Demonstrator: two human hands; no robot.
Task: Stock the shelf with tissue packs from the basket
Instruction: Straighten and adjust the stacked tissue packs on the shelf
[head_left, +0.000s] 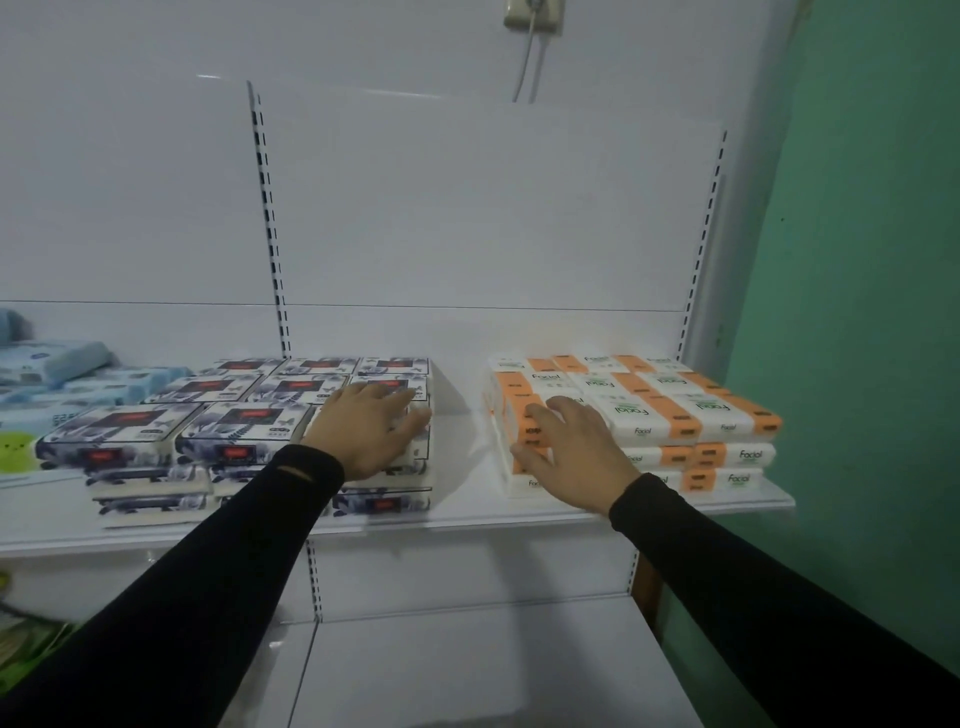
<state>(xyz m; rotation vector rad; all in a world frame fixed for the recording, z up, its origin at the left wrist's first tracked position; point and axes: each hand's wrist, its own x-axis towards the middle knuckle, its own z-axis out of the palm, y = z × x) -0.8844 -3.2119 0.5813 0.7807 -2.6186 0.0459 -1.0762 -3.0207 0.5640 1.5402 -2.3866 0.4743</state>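
Note:
On the white shelf (457, 512) stand two blocks of stacked tissue packs. The left block is dark-patterned packs with red labels (244, 415); the right block is white and orange packs (670, 410). My left hand (371, 431) lies flat on the front right pack of the dark block, fingers spread. My right hand (563, 452) rests with fingers apart on the front left corner of the orange block. Neither hand grips a pack. A bare gap of shelf lies between the two blocks. The basket is not in view.
Light blue tissue packs (62, 374) fill the shelf at the far left. A lower white shelf (493, 654) sits below. A green wall (857, 312) bounds the right side. A cable (527, 57) hangs from a wall socket above.

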